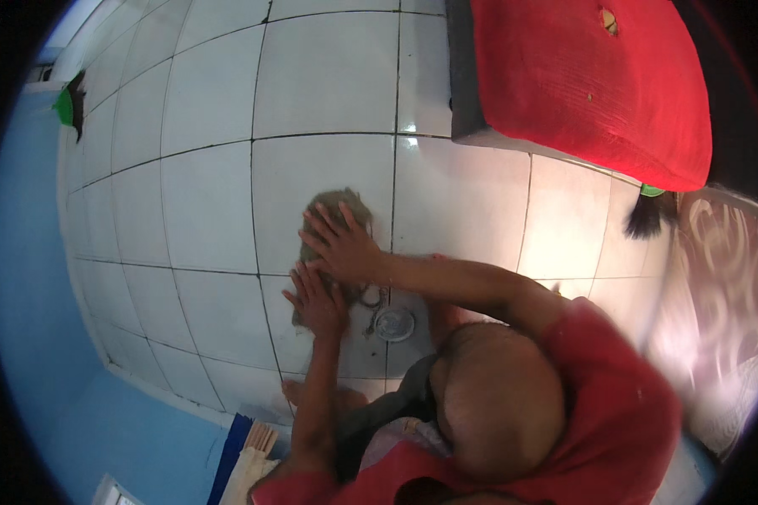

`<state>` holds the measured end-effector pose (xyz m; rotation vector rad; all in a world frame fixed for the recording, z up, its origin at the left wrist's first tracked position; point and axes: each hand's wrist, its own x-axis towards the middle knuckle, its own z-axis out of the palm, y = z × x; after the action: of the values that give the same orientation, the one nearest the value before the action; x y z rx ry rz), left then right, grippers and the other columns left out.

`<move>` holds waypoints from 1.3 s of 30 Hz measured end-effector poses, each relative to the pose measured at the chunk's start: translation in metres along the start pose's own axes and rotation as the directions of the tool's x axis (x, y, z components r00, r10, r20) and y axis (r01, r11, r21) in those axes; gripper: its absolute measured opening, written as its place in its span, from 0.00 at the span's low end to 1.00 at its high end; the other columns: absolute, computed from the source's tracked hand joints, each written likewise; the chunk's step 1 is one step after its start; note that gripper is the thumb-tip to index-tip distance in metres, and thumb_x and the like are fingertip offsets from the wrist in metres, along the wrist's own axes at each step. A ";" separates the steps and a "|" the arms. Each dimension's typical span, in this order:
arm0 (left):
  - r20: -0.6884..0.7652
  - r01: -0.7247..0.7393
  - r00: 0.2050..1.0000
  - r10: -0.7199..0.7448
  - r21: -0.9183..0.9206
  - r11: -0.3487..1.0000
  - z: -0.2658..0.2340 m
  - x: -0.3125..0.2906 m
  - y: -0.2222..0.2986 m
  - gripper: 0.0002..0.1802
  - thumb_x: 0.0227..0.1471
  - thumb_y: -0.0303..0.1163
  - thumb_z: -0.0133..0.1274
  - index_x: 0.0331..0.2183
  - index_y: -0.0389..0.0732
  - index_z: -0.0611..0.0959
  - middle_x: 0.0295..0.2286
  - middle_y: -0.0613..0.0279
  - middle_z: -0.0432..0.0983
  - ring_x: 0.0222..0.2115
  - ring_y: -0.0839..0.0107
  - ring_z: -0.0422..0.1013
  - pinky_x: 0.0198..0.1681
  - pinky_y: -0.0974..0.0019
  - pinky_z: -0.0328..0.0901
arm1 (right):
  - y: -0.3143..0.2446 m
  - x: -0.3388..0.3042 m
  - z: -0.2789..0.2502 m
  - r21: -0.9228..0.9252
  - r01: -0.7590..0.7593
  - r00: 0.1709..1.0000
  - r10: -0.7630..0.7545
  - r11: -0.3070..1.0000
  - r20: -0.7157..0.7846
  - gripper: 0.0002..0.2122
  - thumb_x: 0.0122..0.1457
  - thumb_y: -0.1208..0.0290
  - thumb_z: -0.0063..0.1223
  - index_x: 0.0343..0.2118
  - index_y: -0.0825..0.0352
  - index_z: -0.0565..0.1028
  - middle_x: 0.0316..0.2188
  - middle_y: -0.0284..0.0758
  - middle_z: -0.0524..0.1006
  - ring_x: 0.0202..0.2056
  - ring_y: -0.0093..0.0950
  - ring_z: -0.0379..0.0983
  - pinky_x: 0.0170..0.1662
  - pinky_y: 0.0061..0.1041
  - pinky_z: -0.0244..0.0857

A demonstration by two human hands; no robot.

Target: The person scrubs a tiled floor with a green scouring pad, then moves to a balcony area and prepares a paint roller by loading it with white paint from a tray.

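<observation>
A crumpled grey-brown piece that looks like cloth [355, 207] lies flat on the white tiled floor [328, 76]. My right hand [345, 251] rests palm down on it, its fingers spread toward the far left. Just nearer to me, my left hand [318, 305] also presses down with fingers apart, partly on the same piece. Both hands cover much of it. Close to my right wrist stands a small round clear dish or lid [394, 323]. A thin looped thing [370, 295], too small to name, lies between the dish and my hands.
Furniture with a red cover [589, 93], torn in places, stands at the far right. A green-headed broom [69, 106] leans near the blue wall [29, 252]; another dark-bristled brush [646, 212] shows below the red cover. Wooden sticks [261, 439] lie at the lower left.
</observation>
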<state>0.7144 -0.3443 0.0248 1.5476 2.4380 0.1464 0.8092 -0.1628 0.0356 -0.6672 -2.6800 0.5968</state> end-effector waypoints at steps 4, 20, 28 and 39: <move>-0.032 -0.044 0.998 0.045 0.029 0.999 -0.018 0.131 0.044 0.41 0.73 0.52 0.36 0.75 0.39 0.50 0.75 0.48 0.42 0.76 0.43 0.36 0.71 0.24 0.28 | 0.097 0.077 -0.026 -0.118 -0.063 0.997 0.058 0.991 -0.042 0.30 0.71 0.42 0.42 0.69 0.55 0.69 0.75 0.43 0.57 0.77 0.48 0.45 0.75 0.63 0.30; 0.227 -0.637 0.712 0.665 -0.188 0.747 -0.005 0.090 0.270 0.40 0.63 0.45 0.51 0.71 0.42 0.64 0.74 0.58 0.50 0.74 0.53 0.48 0.72 0.26 0.38 | 0.131 -0.233 -0.132 -0.363 -0.761 0.621 0.765 0.537 -0.171 0.35 0.69 0.46 0.48 0.76 0.53 0.57 0.77 0.52 0.46 0.76 0.56 0.42 0.75 0.61 0.37; -0.151 -0.533 0.844 0.514 -0.333 0.778 0.022 0.164 0.292 0.32 0.68 0.46 0.46 0.68 0.44 0.71 0.70 0.60 0.60 0.73 0.57 0.50 0.74 0.35 0.43 | 0.229 -0.170 -0.124 -0.462 -0.710 0.677 0.696 0.531 -0.240 0.34 0.75 0.41 0.27 0.76 0.57 0.56 0.77 0.55 0.46 0.77 0.55 0.39 0.76 0.59 0.30; 0.082 -0.591 0.778 0.623 -0.243 0.769 -0.015 0.148 0.102 0.33 0.69 0.52 0.47 0.71 0.59 0.67 0.74 0.74 0.51 0.75 0.65 0.44 0.77 0.38 0.39 | 0.083 -0.097 -0.115 -0.333 -0.358 0.901 0.416 0.873 0.122 0.32 0.72 0.45 0.45 0.73 0.60 0.64 0.77 0.46 0.49 0.76 0.59 0.41 0.70 0.71 0.38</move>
<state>0.7402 -0.1664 0.0379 2.1006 1.6506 0.3626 0.9666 -0.1080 0.0778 -1.3224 -2.8612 0.3536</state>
